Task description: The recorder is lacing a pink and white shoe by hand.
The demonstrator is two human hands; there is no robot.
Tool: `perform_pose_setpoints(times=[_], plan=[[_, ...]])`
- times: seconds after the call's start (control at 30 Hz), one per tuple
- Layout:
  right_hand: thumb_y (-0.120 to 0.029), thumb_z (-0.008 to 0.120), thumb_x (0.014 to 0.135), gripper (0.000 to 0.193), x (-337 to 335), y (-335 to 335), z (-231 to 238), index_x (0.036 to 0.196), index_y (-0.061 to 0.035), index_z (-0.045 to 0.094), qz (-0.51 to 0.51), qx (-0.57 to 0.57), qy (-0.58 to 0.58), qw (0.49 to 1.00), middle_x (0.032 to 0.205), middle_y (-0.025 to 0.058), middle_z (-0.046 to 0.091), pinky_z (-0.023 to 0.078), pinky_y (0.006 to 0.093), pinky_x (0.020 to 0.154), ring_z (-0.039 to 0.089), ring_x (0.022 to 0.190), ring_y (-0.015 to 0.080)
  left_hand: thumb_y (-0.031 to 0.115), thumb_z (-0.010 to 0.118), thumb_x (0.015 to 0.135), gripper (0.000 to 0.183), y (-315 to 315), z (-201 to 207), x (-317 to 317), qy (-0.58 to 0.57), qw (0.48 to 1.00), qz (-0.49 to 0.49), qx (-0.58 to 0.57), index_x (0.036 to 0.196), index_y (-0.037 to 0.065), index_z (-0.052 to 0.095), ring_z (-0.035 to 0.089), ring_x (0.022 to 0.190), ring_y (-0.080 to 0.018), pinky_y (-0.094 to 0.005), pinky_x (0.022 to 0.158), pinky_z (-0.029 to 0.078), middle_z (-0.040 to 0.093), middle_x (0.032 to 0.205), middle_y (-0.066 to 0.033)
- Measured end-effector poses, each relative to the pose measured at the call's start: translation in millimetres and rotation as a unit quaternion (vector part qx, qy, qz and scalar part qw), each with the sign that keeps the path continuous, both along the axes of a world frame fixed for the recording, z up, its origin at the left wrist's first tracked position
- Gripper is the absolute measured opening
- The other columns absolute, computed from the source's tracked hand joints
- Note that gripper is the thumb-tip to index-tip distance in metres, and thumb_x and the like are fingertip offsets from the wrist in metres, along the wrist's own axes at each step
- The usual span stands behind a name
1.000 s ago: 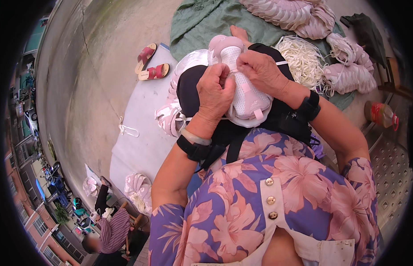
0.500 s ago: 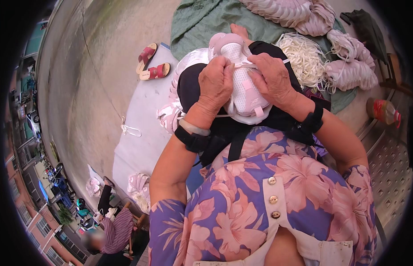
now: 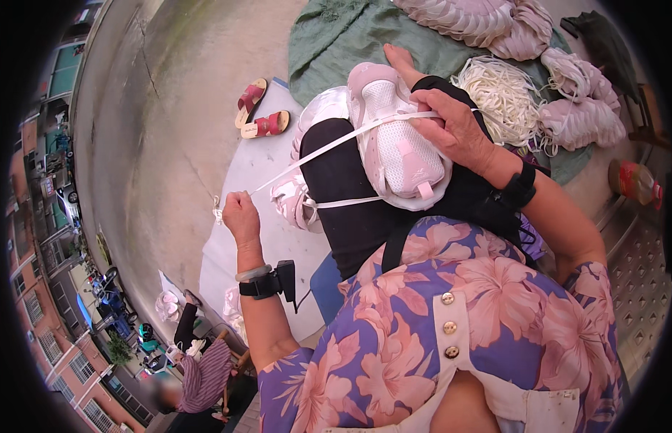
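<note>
Holding a white lace (image 3: 336, 145) taut across the pink-and-white shoe (image 3: 404, 162) on our lap (image 3: 347, 234), we have our left hand (image 3: 242, 216) closed on it well out to the left and our right hand (image 3: 456, 130) pinching it at the shoe's edge; an even, untwisted pull should serve best.

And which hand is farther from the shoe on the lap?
The left hand, holding the lace out sideways; the right hand is at the shoe.

Can't really make out any text, just tiny dark print on a red sandal (image 3: 275, 123) upper left and a red label (image 3: 629, 176) on the bottle (image 3: 643, 189) far right.
</note>
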State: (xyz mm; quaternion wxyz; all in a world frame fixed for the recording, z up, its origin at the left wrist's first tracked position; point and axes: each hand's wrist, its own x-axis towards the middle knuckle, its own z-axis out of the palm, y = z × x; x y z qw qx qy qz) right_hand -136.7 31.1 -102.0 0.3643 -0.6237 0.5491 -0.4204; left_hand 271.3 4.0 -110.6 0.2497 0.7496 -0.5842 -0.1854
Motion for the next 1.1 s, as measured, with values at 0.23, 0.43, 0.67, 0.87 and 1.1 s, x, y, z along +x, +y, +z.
perform_pose_setpoints(times=[0.23, 0.43, 0.67, 0.87, 1.1], plan=[[0.004, 0.051, 0.07, 0.036, -24.6, -9.0, -5.3, 0.106, -0.0016, 0.052, 0.087, -0.001, 0.009, 0.996, 0.084, 0.0073, 0.051, 0.045, 0.0278, 0.068, 0.052, 0.074, 0.0156, 0.0, 0.058, 0.073, 0.043, 2.9, 36.5, -142.5, 0.001, 0.955, -0.295, -0.023, 0.115, 0.0, 0.049, 0.055, 0.101, -0.0369, -0.0382, 0.084, 0.046, 0.056, 0.108, -0.0213], [0.003, 0.056, 0.072, 0.028, -30.0, -9.4, -6.6, 0.099, -0.0031, 0.054, 0.093, -0.175, 0.209, 0.958, 0.086, 0.0122, 0.054, 0.048, 0.0337, 0.059, 0.058, 0.07, 0.0292, 0.004, 0.061, 0.077, 0.022, -4.4, 23.6, -175.8, -0.074, 0.917, -0.385, -0.08, 0.099, 0.006, 0.059, 0.059, 0.065, -0.0305, -0.035, 0.055, 0.047, 0.06, 0.082, -0.0138], [-0.006, 0.058, 0.079, 0.017, -65.6, -1.3, -6.8, 0.095, -0.0071, 0.055, 0.126, -0.176, 0.291, 0.932, 0.076, 0.0086, 0.054, 0.046, 0.0361, 0.05, 0.058, 0.063, 0.0275, 0.008, 0.06, 0.08, 0.006, -33.4, 40.4, -110.2, -0.177, 0.916, -0.319, -0.167, 0.086, 0.007, 0.062, 0.059, 0.061, -0.0293, -0.0343, 0.053, 0.046, 0.06, 0.07, -0.0104], [-0.006, 0.058, 0.082, 0.012, -146.0, 14.5, 1.3, 0.094, -0.002, 0.056, 0.038, -0.136, 0.303, 0.943, 0.079, 0.0121, 0.056, 0.046, 0.0359, 0.059, 0.058, 0.069, 0.0316, 0.013, 0.06, 0.082, 0.013, -58.2, 61.5, 52.3, -0.178, 0.975, -0.093, -0.097, 0.09, 0.004, 0.066, 0.053, 0.053, -0.0135, -0.0294, 0.055, 0.044, 0.057, 0.06, -0.0086], [0.0, 0.054, 0.086, 0.017, -315.1, 66.4, 12.5, 0.103, 0.0023, 0.057, -0.065, -0.149, 0.378, 0.911, 0.095, 0.0152, 0.061, 0.046, 0.0291, 0.078, 0.061, 0.089, 0.0262, 0.015, 0.058, 0.086, 0.016, -95.2, 178.4, 91.6, -0.027, 0.999, 0.019, -0.042, 0.095, 0.004, 0.067, 0.046, 0.048, -0.0041, -0.0195, 0.04, 0.036, 0.054, 0.061, 0.0013]])
